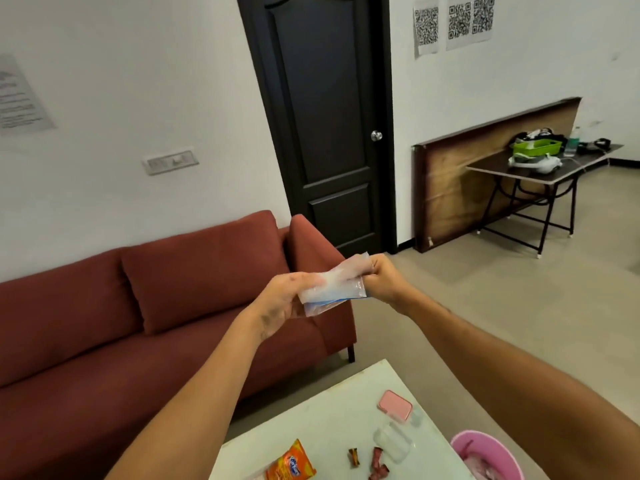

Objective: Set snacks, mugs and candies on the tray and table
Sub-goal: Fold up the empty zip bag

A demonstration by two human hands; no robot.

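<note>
Both hands are up in the air holding a clear plastic pouch (332, 284) between them, out over the gap between the sofa (138, 306) and the white table (332, 417). The right hand (382, 278) is closed tight, pinching the pouch's upper right end. The left hand (284, 303) grips the lower left end, thumb laid on top, fingers curled under. So the pouch's long axis slopes up from left to right, a blue strip along its lower edge. Down on the table: an orange snack packet (290, 463), a few wrapped candies (375, 462), a pink box (394, 404), and a pink bucket (486, 457) at the right.
</note>
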